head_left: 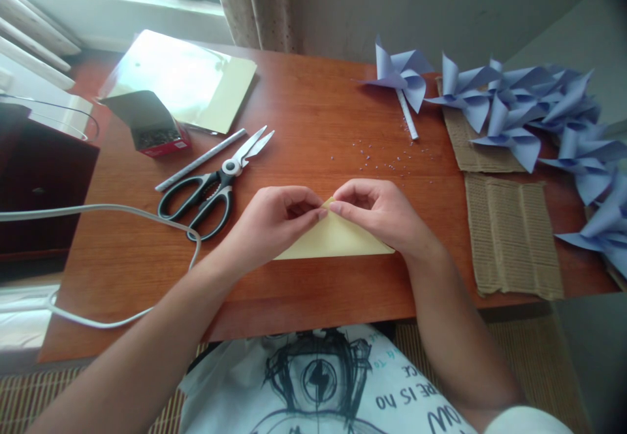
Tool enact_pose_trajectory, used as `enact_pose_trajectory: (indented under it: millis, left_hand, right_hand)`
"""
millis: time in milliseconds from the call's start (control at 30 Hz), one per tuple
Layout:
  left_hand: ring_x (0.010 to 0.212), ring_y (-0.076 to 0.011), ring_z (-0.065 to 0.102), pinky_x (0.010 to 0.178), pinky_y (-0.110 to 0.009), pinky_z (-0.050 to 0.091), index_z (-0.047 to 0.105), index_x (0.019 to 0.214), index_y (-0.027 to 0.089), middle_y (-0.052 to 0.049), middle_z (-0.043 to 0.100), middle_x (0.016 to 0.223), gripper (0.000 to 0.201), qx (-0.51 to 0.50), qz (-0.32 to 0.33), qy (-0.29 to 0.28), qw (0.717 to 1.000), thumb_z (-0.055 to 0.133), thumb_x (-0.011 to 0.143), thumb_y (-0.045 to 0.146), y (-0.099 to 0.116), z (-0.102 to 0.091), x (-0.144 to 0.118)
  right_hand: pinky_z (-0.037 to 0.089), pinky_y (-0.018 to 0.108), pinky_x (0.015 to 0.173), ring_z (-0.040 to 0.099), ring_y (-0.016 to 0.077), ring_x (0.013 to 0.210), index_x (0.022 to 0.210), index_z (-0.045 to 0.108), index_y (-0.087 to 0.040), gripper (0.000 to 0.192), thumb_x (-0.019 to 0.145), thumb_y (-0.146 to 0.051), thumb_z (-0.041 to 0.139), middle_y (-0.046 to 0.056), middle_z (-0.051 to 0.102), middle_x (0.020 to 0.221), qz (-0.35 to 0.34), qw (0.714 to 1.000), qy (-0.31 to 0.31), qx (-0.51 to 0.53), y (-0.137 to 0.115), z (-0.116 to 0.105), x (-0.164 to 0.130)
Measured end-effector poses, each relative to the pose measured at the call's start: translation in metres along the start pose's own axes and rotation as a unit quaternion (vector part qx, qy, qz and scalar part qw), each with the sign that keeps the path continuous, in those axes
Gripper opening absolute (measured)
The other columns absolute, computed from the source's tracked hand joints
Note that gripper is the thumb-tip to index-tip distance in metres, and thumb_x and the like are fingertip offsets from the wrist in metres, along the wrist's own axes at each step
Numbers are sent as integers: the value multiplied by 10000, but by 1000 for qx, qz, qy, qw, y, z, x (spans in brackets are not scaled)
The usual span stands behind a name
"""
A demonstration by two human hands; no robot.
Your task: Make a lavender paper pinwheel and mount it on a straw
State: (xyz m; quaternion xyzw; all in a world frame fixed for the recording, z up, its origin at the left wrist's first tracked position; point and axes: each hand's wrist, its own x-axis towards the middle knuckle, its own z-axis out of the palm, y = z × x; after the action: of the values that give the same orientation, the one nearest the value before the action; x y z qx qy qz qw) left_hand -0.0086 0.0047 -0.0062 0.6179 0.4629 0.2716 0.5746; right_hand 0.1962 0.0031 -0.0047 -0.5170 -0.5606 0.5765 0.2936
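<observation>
A pale yellow paper (333, 241), folded into a triangle, lies on the wooden table (304, 114) in front of me. My left hand (274, 221) and my right hand (379, 215) meet at the triangle's top corner, each pinching it with fingertips. The paper's lower edge rests flat on the table between my wrists.
Black-handled scissors (215, 182) and a thin rod (200, 159) lie left of my hands. A small open box (149, 127) and a stack of yellow sheets (189, 81) sit at the back left. Several blue paper pinwheels (529, 107) and corrugated cardboard pieces (512, 234) fill the right. A white cable (108, 215) curves on the left.
</observation>
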Motion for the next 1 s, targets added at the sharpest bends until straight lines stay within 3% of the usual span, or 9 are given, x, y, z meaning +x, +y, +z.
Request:
enact_pose_trajectory:
  millis: [500,1000]
  left_hand:
    - [622,-116,549,543,-196,425,757,841,129,-14,671,700,197,31,10,-4,999,710,855,321,-1,-1,0]
    - [594,-92,506,532,-178,394,751,822,118,5,647,672,195,46,12,3,999,681,869,294,1,0,0]
  right_hand:
    - [506,276,677,650,163,757,854,728,-204,100,859,-303,728,15,725,836,-58,997,16,-38,1,0,-1]
    - [508,284,693,664,170,783,867,748,-191,104,880,-289,716,25,743,868,-69,996,15,-53,2,-3,-1]
